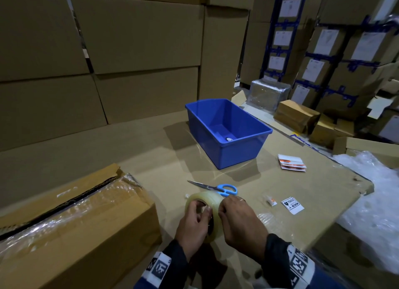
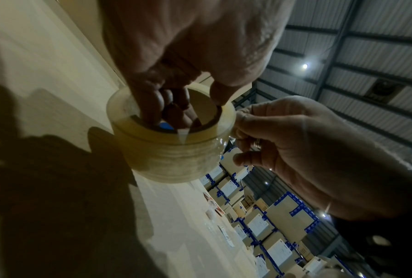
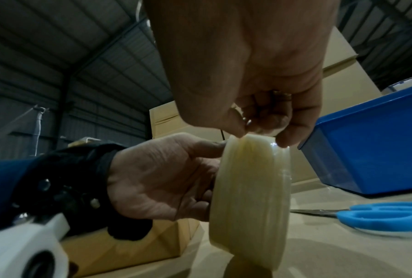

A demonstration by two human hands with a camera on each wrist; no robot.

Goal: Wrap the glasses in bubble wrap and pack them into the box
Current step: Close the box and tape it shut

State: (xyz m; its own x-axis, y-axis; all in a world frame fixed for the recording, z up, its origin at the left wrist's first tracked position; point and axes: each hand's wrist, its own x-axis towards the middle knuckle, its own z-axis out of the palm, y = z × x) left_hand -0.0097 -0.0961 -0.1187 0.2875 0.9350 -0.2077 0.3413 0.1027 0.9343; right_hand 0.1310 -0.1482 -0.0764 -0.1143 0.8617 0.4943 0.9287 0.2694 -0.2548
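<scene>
Bubble wrap lies heaped at the bench's far right edge, well apart from the tape roll. Left hand grasps the roll, fingers hooked through its core. Right hand pinches at the roll's outer surface. Blue scissors lie just behind the roll; blue bin stands farther behind. Taped cardboard box sits left of the roll.

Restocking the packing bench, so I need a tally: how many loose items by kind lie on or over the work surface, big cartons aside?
Tape roll: 1
Scissors: 1
Blue bin: 1
Fragile sticker: 1
Label stack: 1
Total: 5
</scene>
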